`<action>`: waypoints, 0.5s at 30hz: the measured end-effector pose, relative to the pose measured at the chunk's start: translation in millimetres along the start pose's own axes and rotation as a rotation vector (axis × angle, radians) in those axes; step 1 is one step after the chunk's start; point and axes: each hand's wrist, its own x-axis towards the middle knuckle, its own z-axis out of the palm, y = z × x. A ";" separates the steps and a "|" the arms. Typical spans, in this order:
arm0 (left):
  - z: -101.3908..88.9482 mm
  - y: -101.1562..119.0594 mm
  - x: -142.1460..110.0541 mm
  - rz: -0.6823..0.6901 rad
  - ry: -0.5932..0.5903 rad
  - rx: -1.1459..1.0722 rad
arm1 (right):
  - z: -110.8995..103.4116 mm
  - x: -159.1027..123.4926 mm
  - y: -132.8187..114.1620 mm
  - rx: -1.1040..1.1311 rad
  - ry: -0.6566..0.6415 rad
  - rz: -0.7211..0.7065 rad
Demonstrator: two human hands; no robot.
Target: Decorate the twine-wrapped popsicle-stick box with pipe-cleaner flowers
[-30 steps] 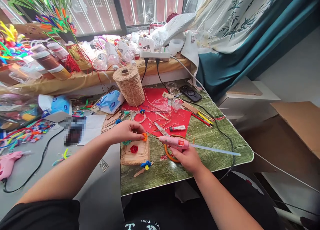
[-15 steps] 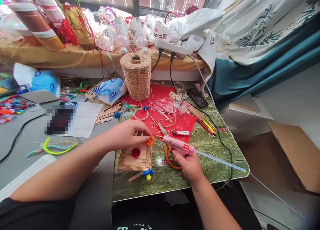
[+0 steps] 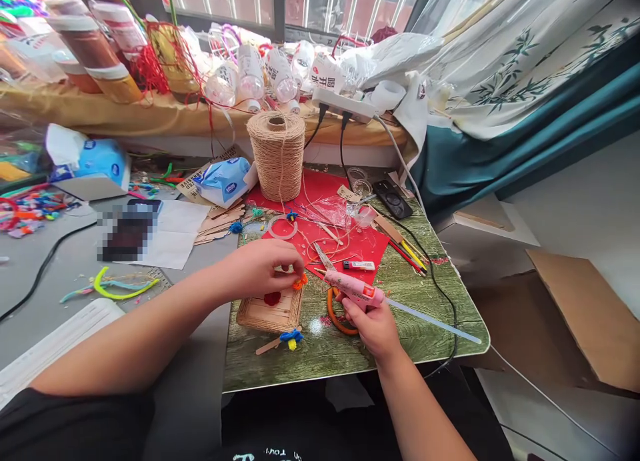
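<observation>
We see the green counter underneath, with the twine spool standing beyond our hands. Nearer us, the wooden box lies with the red flower inside and the blue flower at its near right corner. Our right hand has its grip wrapped around the pink glue gun, whose long axis slants leftward and away, its nozzle apart from the orange flower, just to the right and slightly beyond. That small flower sits at the box's far right corner, nearer our left hand, whose grip is nearly closed, thumb and fingers pinching it.
</observation>
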 end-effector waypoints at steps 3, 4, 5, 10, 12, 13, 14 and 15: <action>-2.1 -0.7 -2.0 0.069 0.007 0.071 | -1.8 -1.2 -0.2 0.008 -0.014 -0.005; -2.5 -1.5 -2.6 0.084 0.003 0.070 | -2.9 -1.3 -0.7 0.002 -0.031 -0.006; -2.6 -2.7 -3.2 0.099 -0.004 0.060 | -4.2 -1.3 -1.5 -0.009 -0.054 -0.007; -1.1 -14.5 -4.3 0.117 0.007 -0.074 | -9.4 0.7 -5.4 -0.127 -0.126 -0.054; -0.5 -20.5 -3.6 0.089 0.004 -0.153 | -9.1 2.3 -6.7 -0.166 -0.142 -0.073; -0.3 -23.2 -3.2 0.068 -0.005 -0.192 | -8.4 3.2 -7.4 -0.178 -0.160 -0.076; -0.3 -25.5 -2.8 0.041 -0.018 -0.227 | -7.3 4.1 -8.2 -0.186 -0.178 -0.079; -0.4 -27.3 -2.3 0.011 -0.033 -0.257 | -6.1 4.9 -9.1 -0.193 -0.194 -0.081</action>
